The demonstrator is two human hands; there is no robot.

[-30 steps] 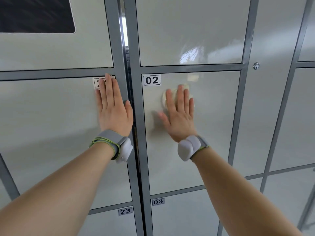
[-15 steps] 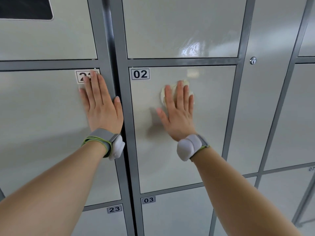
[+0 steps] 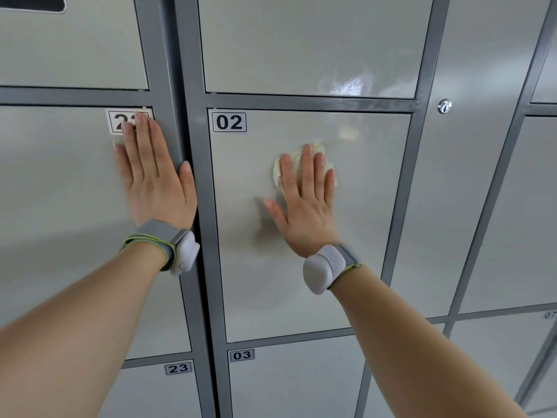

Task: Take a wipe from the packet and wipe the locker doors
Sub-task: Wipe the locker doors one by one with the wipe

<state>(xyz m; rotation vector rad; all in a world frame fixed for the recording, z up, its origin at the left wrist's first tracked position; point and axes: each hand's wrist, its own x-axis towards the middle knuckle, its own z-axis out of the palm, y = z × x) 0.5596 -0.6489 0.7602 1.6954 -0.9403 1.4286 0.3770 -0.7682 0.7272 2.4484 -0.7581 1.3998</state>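
A crumpled pale wipe (image 3: 316,150) lies flat against the grey locker door marked 02 (image 3: 367,236), in its upper half. My right hand (image 3: 304,200) presses the wipe onto that door with straight, spread fingers; most of the wipe is hidden under them. On the neighbouring door to the left (image 3: 60,206), my left hand (image 3: 153,182) rests flat, fingertips covering part of its number label and thumb at the door's right edge. The wipe packet is not in view.
Dark grey frame bars (image 3: 205,236) separate the doors. Door 03 (image 3: 289,384) and door 23 (image 3: 156,393) sit below. A narrow panel with a round lock (image 3: 444,106) runs to the right of door 02, with more doors beyond.
The view has shifted slightly, so the lockers sit further left in frame. Both hands stay flat on their doors; the right hand with the wipe has barely moved on door 02.
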